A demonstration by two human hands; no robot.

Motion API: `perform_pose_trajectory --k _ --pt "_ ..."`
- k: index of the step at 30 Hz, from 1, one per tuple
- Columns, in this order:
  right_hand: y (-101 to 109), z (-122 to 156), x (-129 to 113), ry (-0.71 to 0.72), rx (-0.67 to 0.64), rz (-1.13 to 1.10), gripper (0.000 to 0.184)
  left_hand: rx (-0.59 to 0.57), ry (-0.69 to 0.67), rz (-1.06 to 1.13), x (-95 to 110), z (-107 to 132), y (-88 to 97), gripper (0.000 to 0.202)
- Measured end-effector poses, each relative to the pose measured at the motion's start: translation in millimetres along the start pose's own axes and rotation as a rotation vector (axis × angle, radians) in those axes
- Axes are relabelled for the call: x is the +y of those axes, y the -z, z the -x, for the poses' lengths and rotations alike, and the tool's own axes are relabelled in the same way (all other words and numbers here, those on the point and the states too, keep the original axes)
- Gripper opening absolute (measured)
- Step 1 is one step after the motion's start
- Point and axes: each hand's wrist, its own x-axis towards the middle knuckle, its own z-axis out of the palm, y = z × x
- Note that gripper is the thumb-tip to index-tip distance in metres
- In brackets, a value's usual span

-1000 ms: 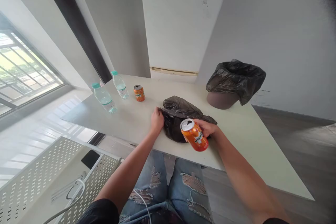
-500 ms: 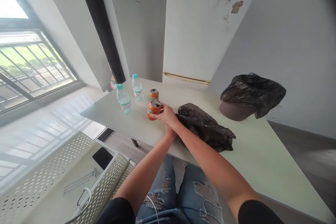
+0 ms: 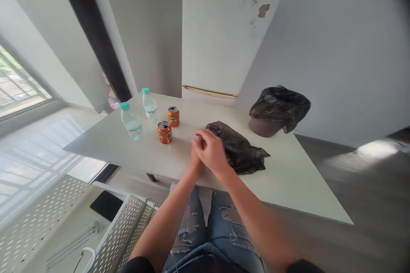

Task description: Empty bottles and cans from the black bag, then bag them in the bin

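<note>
My right hand (image 3: 212, 150) and my left hand (image 3: 196, 153) are together at the near side of the white table (image 3: 282, 187). The right hand is closed, its fingers curled over the left hand; no object shows in them. The left hand's fingers are mostly hidden. Just right of the hands, a crumpled black plastic bag (image 3: 238, 147) lies on the table, partly behind the right hand. To the left, apart from both hands, stand two orange soda cans, the nearer can (image 3: 165, 133) and the farther can (image 3: 173, 117). Both are upright with dark openings on top.
Two clear plastic bottles with teal caps, a nearer one (image 3: 132, 124) and a farther one (image 3: 150, 106), stand left of the cans. A brown bin (image 3: 264, 127) lined with a black bag (image 3: 278, 106) is at the back right. A perforated-sided cart (image 3: 112, 239) stands lower left; a fridge (image 3: 218, 38) is behind.
The right hand has let go of the nearer can and drawn back right to the left hand. That can now stands alone on the table. The view has turned to the right.
</note>
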Motion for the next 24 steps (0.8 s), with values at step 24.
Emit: perform_pose_trajectory --k 24 --pt "181.9 121.5 161.7 -0.476 0.183 -0.081 0.042 0.164 0.156 -0.268 34.7 54.9 94.8 0.042"
